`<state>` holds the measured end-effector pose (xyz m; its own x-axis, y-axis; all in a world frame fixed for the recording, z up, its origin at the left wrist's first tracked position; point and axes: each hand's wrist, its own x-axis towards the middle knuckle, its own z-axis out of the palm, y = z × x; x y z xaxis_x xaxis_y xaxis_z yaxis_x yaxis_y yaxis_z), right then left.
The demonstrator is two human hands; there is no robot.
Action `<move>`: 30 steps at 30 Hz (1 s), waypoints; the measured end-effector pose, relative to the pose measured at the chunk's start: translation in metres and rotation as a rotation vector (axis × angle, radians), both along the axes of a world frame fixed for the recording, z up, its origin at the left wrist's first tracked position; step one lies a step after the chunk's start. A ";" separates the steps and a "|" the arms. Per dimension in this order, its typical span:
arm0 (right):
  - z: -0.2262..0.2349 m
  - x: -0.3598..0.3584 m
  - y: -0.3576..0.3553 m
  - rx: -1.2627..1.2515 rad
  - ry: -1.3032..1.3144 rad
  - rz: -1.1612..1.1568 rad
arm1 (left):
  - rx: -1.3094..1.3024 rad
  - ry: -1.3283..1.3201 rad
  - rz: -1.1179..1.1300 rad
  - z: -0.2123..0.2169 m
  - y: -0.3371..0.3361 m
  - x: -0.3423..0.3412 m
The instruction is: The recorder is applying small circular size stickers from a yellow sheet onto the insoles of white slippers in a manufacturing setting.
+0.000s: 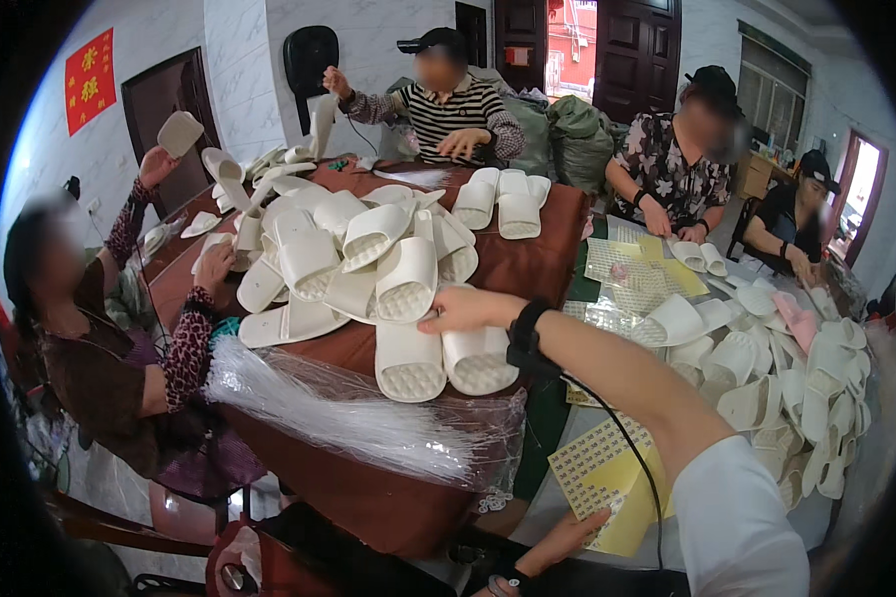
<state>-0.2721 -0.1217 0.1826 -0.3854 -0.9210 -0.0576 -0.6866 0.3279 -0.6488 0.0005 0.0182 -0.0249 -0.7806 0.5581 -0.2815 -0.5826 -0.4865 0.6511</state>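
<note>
Two white slippers lay on the red-covered counter, touched by the right hand; whether its bent fingers gripped them could not be told. The left hand pinched a sticker sheet.

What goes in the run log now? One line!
left hand: holding yellow sticker sheet | right hand: at two white slide slippers | nearby: white slipper pile, bundle of white strands

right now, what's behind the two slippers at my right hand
Behind the two white slippers, a heap of more slippers rests on the red-brown table cover. What your right hand covers at their far ends cannot be seen.
</note>
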 end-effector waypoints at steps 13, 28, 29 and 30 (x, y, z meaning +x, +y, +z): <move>0.096 0.037 0.122 -0.308 -0.833 -0.200 | 0.007 0.000 0.118 0.013 -0.001 0.004; 0.080 0.222 0.405 -1.021 -1.119 -1.048 | 0.036 0.010 0.312 0.030 0.004 0.009; 0.069 0.237 0.411 -1.104 -1.161 -1.072 | 0.064 0.009 0.341 0.024 0.003 0.012; 0.059 0.252 0.417 -1.195 -1.197 -1.090 | 0.088 0.014 0.369 0.020 0.003 0.012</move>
<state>-0.0202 0.2950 0.2413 -0.9404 -0.1348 -0.3123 0.3245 -0.6309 -0.7048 0.0128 0.0213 -0.0050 -0.9371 0.2602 -0.2326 -0.3489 -0.7167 0.6039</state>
